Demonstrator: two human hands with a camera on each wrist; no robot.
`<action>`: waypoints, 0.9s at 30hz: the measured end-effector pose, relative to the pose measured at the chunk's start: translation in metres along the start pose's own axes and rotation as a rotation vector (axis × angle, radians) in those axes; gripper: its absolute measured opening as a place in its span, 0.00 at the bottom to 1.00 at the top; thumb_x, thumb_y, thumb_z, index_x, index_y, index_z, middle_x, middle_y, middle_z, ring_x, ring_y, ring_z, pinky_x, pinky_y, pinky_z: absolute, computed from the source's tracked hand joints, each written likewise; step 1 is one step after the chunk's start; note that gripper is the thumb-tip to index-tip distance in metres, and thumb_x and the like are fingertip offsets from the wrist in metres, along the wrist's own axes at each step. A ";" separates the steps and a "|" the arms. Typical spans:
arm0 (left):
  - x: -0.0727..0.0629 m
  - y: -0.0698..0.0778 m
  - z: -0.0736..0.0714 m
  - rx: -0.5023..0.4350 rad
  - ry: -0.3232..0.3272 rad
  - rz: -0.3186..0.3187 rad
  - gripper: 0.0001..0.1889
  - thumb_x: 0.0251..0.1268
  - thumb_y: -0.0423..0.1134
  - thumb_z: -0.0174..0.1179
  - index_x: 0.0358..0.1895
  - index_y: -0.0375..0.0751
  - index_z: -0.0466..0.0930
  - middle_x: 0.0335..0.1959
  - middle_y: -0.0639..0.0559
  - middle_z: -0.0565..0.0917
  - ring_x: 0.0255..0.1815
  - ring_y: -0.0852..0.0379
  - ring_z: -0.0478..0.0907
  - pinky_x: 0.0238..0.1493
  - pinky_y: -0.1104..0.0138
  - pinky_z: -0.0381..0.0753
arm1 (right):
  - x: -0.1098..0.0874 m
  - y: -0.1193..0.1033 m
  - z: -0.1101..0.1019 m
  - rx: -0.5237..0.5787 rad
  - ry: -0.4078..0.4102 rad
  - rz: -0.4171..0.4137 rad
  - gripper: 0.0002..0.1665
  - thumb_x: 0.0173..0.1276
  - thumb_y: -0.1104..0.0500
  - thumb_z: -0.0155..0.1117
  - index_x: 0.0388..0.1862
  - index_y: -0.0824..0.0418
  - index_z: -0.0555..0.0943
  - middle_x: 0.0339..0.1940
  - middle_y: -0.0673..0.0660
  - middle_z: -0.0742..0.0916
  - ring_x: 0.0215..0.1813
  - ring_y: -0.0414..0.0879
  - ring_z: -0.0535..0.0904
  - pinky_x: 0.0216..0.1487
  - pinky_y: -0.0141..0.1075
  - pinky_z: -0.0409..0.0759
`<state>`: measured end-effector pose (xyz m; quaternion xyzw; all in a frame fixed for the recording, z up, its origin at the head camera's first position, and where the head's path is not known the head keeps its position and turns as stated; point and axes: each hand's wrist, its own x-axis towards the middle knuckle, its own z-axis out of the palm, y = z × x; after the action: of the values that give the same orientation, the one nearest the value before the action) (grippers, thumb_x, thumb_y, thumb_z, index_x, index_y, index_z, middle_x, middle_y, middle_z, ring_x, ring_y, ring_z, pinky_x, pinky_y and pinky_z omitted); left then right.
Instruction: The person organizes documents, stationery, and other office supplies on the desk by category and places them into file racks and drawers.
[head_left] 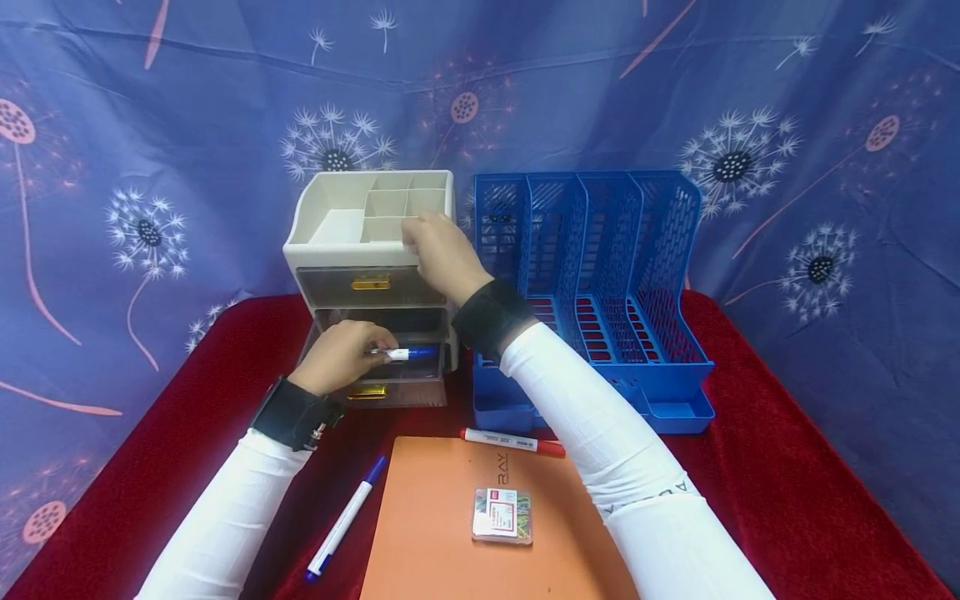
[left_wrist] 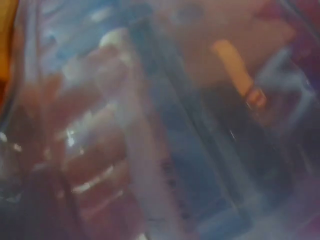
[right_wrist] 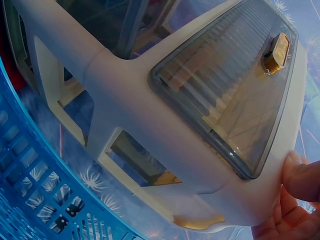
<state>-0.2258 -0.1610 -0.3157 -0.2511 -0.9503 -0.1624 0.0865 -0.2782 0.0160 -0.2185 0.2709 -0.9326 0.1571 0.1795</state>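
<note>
- Done: a lower, clear plastic drawer [head_left: 416,395] of the white plastic desk organizer [head_left: 341,256] stands pulled out; our right hand [head_left: 447,257] grips the organizer's upper edge.
- Underway: our left hand [head_left: 339,357] pinches a blue-and-white plastic marker [head_left: 405,354] at that drawer, inside or above we cannot tell.
- Left, we judge: it is unreleased, the drawer unshut; a red-and-white plastic marker [head_left: 513,442] lies outside.

Left fingers [head_left: 384,337] apparently pinch marker [head_left: 406,354].
</note>
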 end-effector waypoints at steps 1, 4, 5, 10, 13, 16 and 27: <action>0.001 0.000 0.000 -0.008 -0.015 -0.003 0.10 0.50 0.30 0.69 0.38 0.40 0.86 0.34 0.47 0.86 0.38 0.50 0.82 0.45 0.54 0.81 | 0.000 0.000 0.000 -0.002 -0.002 0.001 0.13 0.59 0.70 0.60 0.42 0.59 0.78 0.44 0.55 0.81 0.49 0.47 0.75 0.54 0.37 0.74; 0.003 -0.001 0.000 -0.023 -0.056 -0.010 0.09 0.50 0.29 0.69 0.36 0.41 0.86 0.32 0.48 0.86 0.37 0.50 0.82 0.44 0.55 0.81 | 0.000 0.000 -0.001 -0.007 -0.005 -0.002 0.13 0.58 0.71 0.60 0.42 0.59 0.78 0.43 0.55 0.81 0.48 0.48 0.75 0.53 0.37 0.74; 0.003 -0.001 0.000 -0.029 -0.070 -0.014 0.09 0.50 0.29 0.69 0.36 0.42 0.86 0.32 0.48 0.86 0.36 0.51 0.82 0.44 0.55 0.81 | 0.000 0.000 -0.001 -0.008 -0.005 -0.002 0.13 0.58 0.71 0.60 0.41 0.59 0.78 0.43 0.55 0.81 0.48 0.47 0.75 0.53 0.37 0.74; 0.004 -0.001 0.000 -0.055 -0.121 -0.049 0.09 0.49 0.28 0.68 0.34 0.43 0.86 0.31 0.49 0.86 0.35 0.51 0.82 0.43 0.55 0.81 | -0.001 -0.001 -0.002 0.002 -0.013 0.000 0.12 0.59 0.71 0.60 0.41 0.59 0.78 0.43 0.55 0.81 0.47 0.47 0.74 0.52 0.37 0.74; 0.005 -0.002 0.000 -0.073 -0.151 -0.063 0.09 0.49 0.28 0.69 0.34 0.44 0.86 0.31 0.50 0.85 0.34 0.52 0.81 0.42 0.56 0.82 | -0.001 -0.001 -0.001 -0.001 -0.018 0.002 0.12 0.59 0.71 0.61 0.41 0.59 0.78 0.43 0.54 0.81 0.47 0.47 0.74 0.52 0.37 0.73; 0.005 -0.003 0.000 -0.092 -0.182 -0.077 0.09 0.49 0.28 0.69 0.33 0.45 0.85 0.30 0.51 0.85 0.32 0.54 0.80 0.41 0.58 0.82 | 0.000 -0.001 -0.001 -0.007 -0.020 -0.001 0.12 0.59 0.71 0.60 0.41 0.59 0.78 0.43 0.54 0.81 0.47 0.47 0.74 0.53 0.37 0.73; 0.006 -0.004 -0.002 -0.092 -0.232 -0.053 0.08 0.49 0.26 0.68 0.33 0.42 0.85 0.28 0.51 0.84 0.32 0.55 0.79 0.41 0.57 0.80 | 0.001 -0.001 -0.001 -0.028 -0.007 -0.030 0.11 0.58 0.71 0.60 0.40 0.61 0.78 0.42 0.56 0.81 0.47 0.49 0.75 0.51 0.38 0.73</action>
<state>-0.2331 -0.1624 -0.3135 -0.2470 -0.9517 -0.1779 -0.0401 -0.2782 0.0146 -0.2172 0.2830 -0.9311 0.1404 0.1826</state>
